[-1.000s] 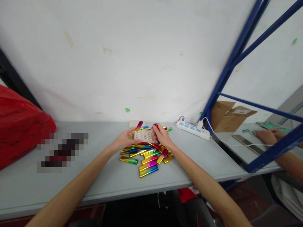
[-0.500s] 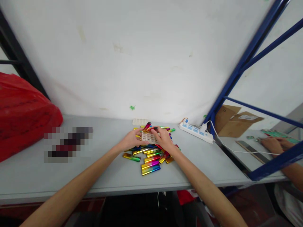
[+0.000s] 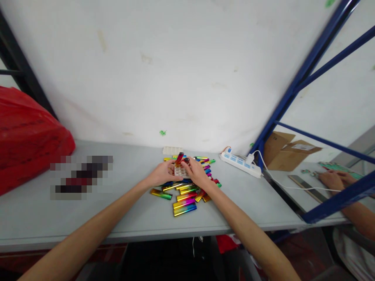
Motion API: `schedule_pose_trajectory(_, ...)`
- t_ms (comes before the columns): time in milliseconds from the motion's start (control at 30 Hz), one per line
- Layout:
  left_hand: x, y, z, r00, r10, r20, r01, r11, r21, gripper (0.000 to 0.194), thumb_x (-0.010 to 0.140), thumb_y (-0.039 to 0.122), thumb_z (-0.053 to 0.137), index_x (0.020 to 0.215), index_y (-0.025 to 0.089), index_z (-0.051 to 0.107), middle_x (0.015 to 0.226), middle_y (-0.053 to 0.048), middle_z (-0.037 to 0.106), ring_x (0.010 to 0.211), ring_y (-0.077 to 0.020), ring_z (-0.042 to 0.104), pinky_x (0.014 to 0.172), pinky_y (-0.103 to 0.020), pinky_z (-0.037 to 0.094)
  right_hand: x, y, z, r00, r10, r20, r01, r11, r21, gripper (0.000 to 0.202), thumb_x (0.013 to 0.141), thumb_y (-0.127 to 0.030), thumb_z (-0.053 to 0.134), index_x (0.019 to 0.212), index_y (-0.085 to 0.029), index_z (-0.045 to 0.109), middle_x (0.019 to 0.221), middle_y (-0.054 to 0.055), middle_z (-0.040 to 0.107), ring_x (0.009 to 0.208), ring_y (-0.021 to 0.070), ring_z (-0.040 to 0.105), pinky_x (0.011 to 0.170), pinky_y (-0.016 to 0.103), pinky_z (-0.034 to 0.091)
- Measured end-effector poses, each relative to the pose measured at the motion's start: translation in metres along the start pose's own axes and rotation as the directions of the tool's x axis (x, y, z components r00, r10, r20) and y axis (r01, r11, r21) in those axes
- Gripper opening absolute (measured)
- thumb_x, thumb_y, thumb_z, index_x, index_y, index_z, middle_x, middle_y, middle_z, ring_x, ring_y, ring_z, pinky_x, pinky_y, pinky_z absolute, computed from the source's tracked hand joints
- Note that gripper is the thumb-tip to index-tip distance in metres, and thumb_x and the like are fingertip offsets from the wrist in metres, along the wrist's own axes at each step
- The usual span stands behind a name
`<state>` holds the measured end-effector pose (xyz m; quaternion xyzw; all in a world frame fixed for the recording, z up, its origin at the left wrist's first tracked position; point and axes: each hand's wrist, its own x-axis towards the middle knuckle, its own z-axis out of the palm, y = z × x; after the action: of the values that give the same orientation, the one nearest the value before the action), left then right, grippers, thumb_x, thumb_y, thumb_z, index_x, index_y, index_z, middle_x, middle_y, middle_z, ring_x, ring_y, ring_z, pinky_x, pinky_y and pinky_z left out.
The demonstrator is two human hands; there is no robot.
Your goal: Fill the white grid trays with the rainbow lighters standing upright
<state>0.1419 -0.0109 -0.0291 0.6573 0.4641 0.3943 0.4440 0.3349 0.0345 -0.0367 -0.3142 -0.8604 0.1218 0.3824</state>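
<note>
A white tray with small compartments [image 3: 179, 171] is held between my hands, above a pile of shiny multicoloured lighter-like pieces [image 3: 184, 205] on the grey table. My left hand [image 3: 162, 173] grips the tray's left side with bent fingers. A red and gold piece [image 3: 179, 159] stands tilted upright at the tray. My right hand [image 3: 195, 171] is closed around another dark-ended piece [image 3: 186, 160], its thumb over the tray. Below my left hand, a gold and green piece [image 3: 161, 194] lies apart at the pile's left edge.
Behind the pile lies another white tray [image 3: 172, 150]. A power strip [image 3: 240, 164] with cables sits to the right. A red bag [image 3: 32, 136] is at far left. Beyond the blue frame [image 3: 275, 113] are a cardboard box [image 3: 288, 152] and another person's hands [image 3: 334, 178].
My right hand has moved left, closer to my left hand, bringing its piece nearer the tilted red one. The whole view has shifted slightly.
</note>
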Motion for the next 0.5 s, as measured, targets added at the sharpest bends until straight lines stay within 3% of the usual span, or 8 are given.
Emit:
schedule_pose_trajectory(267, 0.001, 0.001, -0.001, 1.0, -0.02, 0.023, 0.02, 1.0, -0.023, 0.084, 0.059, 0.034, 0.092, 0.131, 0.016, 0.051, 0.074, 0.003, 0.067, 0.072, -0.0186, 0.068, 0.065, -0.028, 0.053, 0.007, -0.004, 0.006, 0.999, 0.018, -0.034, -0.028, 0.956, -0.293, 0.04, 0.103, -0.051, 0.041, 0.097, -0.018, 0.062, 0.097, 0.013, 0.064, 0.094, 0.0263, 0.058, 0.086, 0.037, 0.045)
schedule_pose_trajectory(500, 0.001, 0.002, -0.004, 0.998, -0.033, 0.058, 0.034, 0.999, -0.022, 0.089, 0.059, 0.036, 0.091, 0.135, 0.017, 0.049, 0.082, 0.002, 0.07, 0.075, -0.0185, 0.069, 0.065, -0.028, 0.053, 0.004, -0.012, 0.006, 0.999, 0.001, 0.033, 0.013, 0.908, -0.419, 0.035, 0.105, -0.045, 0.039, 0.105, -0.019, 0.063, 0.105, 0.013, 0.062, 0.101, 0.0263, 0.057, 0.09, 0.039, 0.043)
